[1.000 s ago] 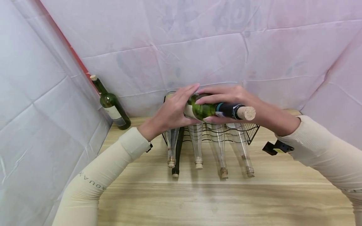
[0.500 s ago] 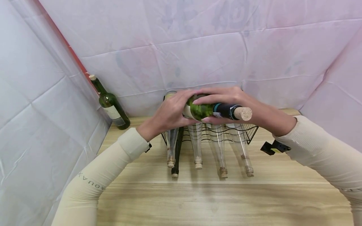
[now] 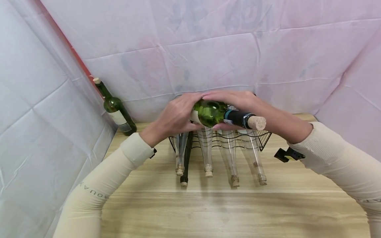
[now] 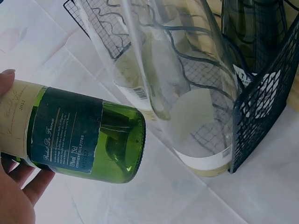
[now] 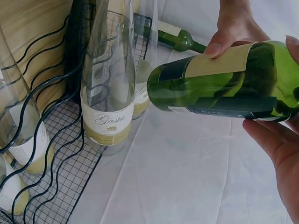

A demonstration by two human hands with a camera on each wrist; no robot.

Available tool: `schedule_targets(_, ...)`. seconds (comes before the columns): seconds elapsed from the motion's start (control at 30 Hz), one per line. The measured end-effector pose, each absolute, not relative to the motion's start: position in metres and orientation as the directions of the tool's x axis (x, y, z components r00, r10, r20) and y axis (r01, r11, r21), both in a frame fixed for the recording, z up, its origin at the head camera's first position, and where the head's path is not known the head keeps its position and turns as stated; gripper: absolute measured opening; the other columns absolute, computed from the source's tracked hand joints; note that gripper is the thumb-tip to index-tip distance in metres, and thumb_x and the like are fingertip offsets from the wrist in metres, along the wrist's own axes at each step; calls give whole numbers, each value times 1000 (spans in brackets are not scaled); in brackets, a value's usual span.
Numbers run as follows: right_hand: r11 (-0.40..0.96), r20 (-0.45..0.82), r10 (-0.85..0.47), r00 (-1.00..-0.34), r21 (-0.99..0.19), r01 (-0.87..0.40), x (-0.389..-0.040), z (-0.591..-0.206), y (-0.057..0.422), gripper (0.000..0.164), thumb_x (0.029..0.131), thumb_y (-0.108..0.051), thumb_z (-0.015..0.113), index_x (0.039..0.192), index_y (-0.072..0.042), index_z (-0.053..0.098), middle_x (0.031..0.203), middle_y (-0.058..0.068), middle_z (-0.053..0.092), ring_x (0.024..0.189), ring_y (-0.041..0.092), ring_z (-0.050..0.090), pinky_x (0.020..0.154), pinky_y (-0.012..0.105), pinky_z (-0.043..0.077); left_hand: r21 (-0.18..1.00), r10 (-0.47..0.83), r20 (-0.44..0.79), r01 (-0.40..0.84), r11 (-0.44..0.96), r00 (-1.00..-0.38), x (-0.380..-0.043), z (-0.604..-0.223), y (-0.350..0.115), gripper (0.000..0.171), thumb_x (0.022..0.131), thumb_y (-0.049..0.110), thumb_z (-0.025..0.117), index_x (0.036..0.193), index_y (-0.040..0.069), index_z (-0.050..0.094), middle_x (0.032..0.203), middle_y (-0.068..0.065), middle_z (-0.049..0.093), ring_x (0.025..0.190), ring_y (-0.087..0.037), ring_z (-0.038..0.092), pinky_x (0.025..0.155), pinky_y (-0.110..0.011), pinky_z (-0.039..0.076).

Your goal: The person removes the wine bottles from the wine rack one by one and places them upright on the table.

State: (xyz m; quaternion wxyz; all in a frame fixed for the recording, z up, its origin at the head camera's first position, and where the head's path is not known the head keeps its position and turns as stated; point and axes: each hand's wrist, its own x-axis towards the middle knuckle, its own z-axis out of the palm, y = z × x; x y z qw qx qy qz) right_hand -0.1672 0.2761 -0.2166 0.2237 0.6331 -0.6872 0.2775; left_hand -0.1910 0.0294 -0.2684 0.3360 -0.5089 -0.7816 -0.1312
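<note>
A green wine bottle (image 3: 212,113) with a cork in its neck is held above the rack, its corked end toward the right in the head view. My left hand (image 3: 175,114) grips the labelled body. My right hand (image 3: 238,98) holds the bottle around the shoulder, near the dark neck. In the left wrist view the bottle's base points away from the hand, apart from the clear bottle (image 4: 187,107). Below, the black wire rack (image 3: 264,140) carries several clear corked bottles, such as one clear bottle (image 3: 228,155), and a dark bottle (image 3: 187,158), necks toward me.
Another corked green bottle (image 3: 119,115) stands upright at the table's back left corner. White cloth walls (image 3: 208,49) enclose the back and sides. The wooden table (image 3: 208,211) extends in front of the rack.
My right hand's fingers have shifted from over the bottle's shoulder to its far side, so more green glass shows. The bottle has moved slightly left; the rack and other bottles stay put.
</note>
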Motion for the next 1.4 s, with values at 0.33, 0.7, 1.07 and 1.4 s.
schedule_targets(0.33,64,638,-745,-194,-221,-973,-173,-223,286,77,65,-7,84,132,2,48,131,16,55,107,21,60,86,32,53,-104,695,670,894,435,-260,-196,-271,23,85,71,42,80,130,-6,42,124,-19,56,114,-27,53,103,-33,40)
schedule_targets(0.7,230,592,-740,-319,-223,-947,-188,-243,300,78,66,-19,86,135,-11,49,124,10,61,100,22,61,79,40,56,-79,662,687,875,478,-300,-199,-268,6,81,67,30,81,130,-4,41,124,-19,55,114,-27,52,103,-34,40)
schedule_targets(1.07,242,564,-785,-257,-102,-965,-193,-263,313,60,73,-23,80,128,-13,57,123,8,62,112,23,57,91,44,50,2,567,726,826,564,-389,-211,-274,-17,82,67,35,83,130,0,44,122,-15,57,110,-25,53,96,-36,45)
schedule_targets(1.4,190,525,-828,-198,-70,-979,-193,-279,310,53,81,-29,74,126,-7,57,123,14,61,114,27,55,92,45,49,172,420,735,746,644,-532,-220,-289,-45,85,63,35,86,130,5,46,120,-13,60,106,-22,56,92,-38,48)
